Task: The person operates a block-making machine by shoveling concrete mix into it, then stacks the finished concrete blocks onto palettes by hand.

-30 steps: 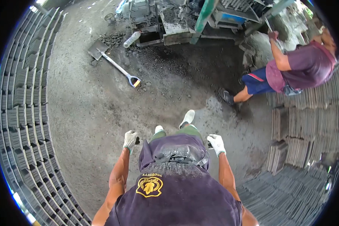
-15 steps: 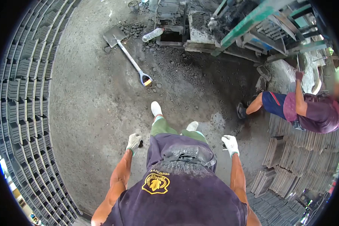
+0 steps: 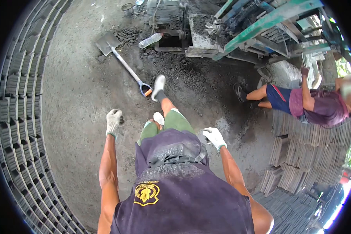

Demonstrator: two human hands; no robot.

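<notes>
Head view: knit-gloved left hand (image 3: 114, 121), gritty floor (image 3: 78, 105)

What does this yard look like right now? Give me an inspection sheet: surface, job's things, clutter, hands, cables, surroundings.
Surface: grey concrete floor, dusty, with dark loose grit spread near the machine.
Job's things: neither hand holds anything clearly visible; the metal shovel with a blue and orange handle lies flat on the floor ahead.
Clutter: clear plastic bottle lying beside the machine; small round tin at the top.
Hands: white-gloved left hand and white-gloved right hand hang at the person's sides.
Cables: nothing seen.
Surroundings: green-framed block machine; rows of grey concrete blocks on the left; stacked flat boards on the right; a co-worker in a purple shirt reaching up.
</notes>
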